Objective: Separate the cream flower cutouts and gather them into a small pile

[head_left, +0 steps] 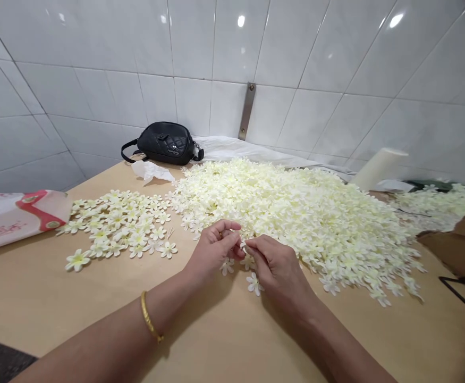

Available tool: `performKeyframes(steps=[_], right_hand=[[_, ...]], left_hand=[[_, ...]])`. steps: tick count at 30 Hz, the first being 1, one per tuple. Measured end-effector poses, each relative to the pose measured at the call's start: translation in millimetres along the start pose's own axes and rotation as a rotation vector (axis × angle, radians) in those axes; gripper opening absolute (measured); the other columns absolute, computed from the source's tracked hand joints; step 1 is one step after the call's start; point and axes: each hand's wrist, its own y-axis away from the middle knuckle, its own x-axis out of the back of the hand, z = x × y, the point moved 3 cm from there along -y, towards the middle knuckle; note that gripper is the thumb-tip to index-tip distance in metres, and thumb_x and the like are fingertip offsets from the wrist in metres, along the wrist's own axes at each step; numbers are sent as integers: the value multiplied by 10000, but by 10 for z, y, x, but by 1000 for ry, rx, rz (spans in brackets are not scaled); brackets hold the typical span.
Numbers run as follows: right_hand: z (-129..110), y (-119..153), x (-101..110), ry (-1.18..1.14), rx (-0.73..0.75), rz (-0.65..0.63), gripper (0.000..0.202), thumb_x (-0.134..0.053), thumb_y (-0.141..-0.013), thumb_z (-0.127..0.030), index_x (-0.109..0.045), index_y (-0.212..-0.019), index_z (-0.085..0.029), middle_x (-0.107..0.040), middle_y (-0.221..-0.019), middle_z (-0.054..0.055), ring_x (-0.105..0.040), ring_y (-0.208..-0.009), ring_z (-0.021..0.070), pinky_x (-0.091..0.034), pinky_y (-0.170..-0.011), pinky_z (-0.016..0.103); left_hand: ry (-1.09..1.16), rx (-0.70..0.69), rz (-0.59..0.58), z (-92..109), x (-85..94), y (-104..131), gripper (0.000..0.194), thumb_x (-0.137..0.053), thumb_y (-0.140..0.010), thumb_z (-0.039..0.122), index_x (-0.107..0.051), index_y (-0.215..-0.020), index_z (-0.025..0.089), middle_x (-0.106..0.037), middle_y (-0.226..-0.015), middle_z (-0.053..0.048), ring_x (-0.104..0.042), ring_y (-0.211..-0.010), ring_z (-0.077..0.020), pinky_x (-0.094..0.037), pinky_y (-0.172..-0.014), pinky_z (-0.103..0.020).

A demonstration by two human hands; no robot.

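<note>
A big heap of pale yellow-white artificial flowers [296, 207] lies on the wooden table. At its near edge my left hand [218, 246] has thumb and fingers bent together, pinching something too small to make out. Close beside it, on the right, my right hand [274, 263] is closed with thumb against forefinger; what it grips is hidden. A few loose flowers, one of them a white flower [254, 284], lie below and between the hands. To the left is a smaller spread of flowers [116, 223], apart from the heap.
A black bag [166, 142] and crumpled white tissue [151, 172] are behind the small spread. A red-and-white plastic bag [20, 218] lies at the left. A pale roll [379, 167] stands tilted behind the heap. At right are a brown box [461, 250] and more flowers.
</note>
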Motion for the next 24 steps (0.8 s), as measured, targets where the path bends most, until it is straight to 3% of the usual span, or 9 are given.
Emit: performKeyframes(steps=[8, 15, 20, 24], right_hand=[[37, -10, -84, 185, 52, 3, 211, -351, -756, -73, -537, -725, -165, -505, -676, 36, -447, -626, 142, -334, -564, 243], [34, -30, -51, 16, -117, 86, 189, -355, -827, -190, -487, -691, -187, -495, -587, -17, -447, -528, 108, -334, -519, 220], [-6, -24, -45, -75, -126, 120, 141, -421, -811, -229, -554, -832, -188, -571, -744, 19, -516, -655, 137, -380, -591, 235], [20, -30, -59, -268, -226, 63, 213, -422, -821, -293, -563, -941, -188, -594, -814, 40, -536, -738, 166, -401, -643, 257]], left_hand=[[13, 20, -15, 32, -13, 27, 265, -625, -562, 113, -528, -803, 164, -548, -555, 35, -537, -498, -103, -432, -564, -260], [59, 42, 23, 45, 12, 7, 252, -627, -566, 131, -530, -798, 149, -555, -580, 22, -543, -479, -106, -430, -514, -251], [12, -3, 34, 102, -9, 42, 218, -629, -589, 153, -525, -781, 149, -541, -547, 30, -531, -481, -98, -434, -530, -247], [-22, -51, 22, 134, -18, 53, 226, -627, -584, 155, -540, -793, 154, -545, -595, 33, -525, -506, -85, -445, -583, -250]])
